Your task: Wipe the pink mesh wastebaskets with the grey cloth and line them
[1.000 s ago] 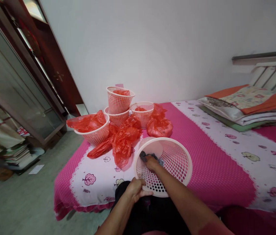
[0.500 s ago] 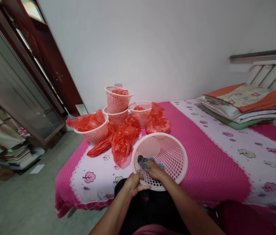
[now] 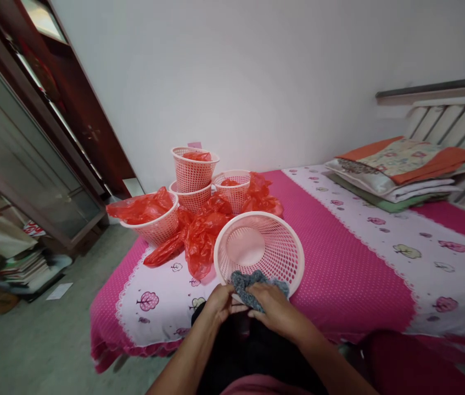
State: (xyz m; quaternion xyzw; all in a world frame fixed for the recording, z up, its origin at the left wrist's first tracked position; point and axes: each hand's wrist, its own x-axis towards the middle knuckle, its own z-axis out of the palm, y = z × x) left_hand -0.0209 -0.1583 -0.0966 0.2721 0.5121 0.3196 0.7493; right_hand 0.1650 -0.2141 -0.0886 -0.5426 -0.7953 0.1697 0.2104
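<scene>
A pale pink plastic basket (image 3: 285,247) with a holed wall is tilted toward me at the bed's near edge, its opening facing me. My left hand (image 3: 220,303) grips the near left part of its rim. In my right hand (image 3: 271,305) is a bunched grey-blue cloth (image 3: 248,285), pressed at the near rim. Part of the cloth hangs into the basket, and my right fingers are partly hidden by it. Just beyond the basket's left side lies a crumpled red plastic bag (image 3: 201,241).
Behind stand more pink baskets, one (image 3: 160,227) at the left and one (image 3: 194,173) stacked on another, holding red bags. Another red bag (image 3: 262,195) lies near the wall. Folded bedding (image 3: 405,170) is piled at the right of the bed (image 3: 331,258).
My right hand has drawn the cloth from inside the basket to its near rim. The basket has tipped, showing more of its bottom. My left hand stays at the rim.
</scene>
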